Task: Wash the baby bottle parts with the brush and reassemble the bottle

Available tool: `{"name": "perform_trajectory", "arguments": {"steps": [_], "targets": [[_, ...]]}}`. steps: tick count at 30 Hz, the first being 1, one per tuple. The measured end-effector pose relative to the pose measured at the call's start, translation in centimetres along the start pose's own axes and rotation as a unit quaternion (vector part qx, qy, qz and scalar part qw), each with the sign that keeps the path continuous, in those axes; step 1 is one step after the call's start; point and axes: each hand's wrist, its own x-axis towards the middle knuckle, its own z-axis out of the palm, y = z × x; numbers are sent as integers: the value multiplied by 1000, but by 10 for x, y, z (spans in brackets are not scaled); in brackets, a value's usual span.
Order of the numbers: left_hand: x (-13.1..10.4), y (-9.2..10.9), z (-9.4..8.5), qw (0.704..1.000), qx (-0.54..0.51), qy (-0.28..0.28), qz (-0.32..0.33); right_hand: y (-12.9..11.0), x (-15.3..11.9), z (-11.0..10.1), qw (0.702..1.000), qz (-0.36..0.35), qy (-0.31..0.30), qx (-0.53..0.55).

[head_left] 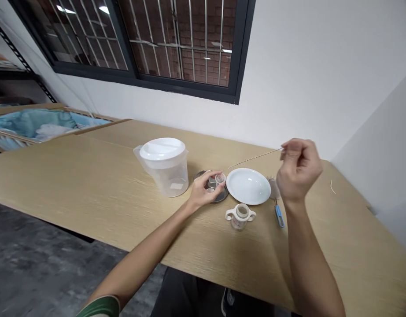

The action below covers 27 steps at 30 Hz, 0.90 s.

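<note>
My left hand (204, 190) is closed round a small clear round part (220, 178), its ringed end facing up. Beneath that hand lies a round metal tray (221, 196) with other small clear pieces on it, partly covered by my fingers. Raised over the table's right side, my right hand (298, 165) pinches one end of a long thin wire rod (256, 157). The rod slants down leftward, its far tip near the clear part; I cannot tell whether they touch. Close by are a white oval bowl (248, 186) and a small clear cup with two beige handles (240, 215).
Left of the tray stands a clear plastic pitcher (165, 169) with a white lid. A blue-handled brush (279, 215) lies below my right hand. A short pale strip (332, 187) rests farther right. At far left is a cloth-lined basket (34, 125).
</note>
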Motion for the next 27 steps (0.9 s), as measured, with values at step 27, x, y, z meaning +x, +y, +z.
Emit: {"name": "perform_trajectory", "arguments": {"steps": [27], "targets": [[-4, 15, 4, 991, -36, 12, 132, -10, -32, 29, 961, -153, -231, 22]]}}
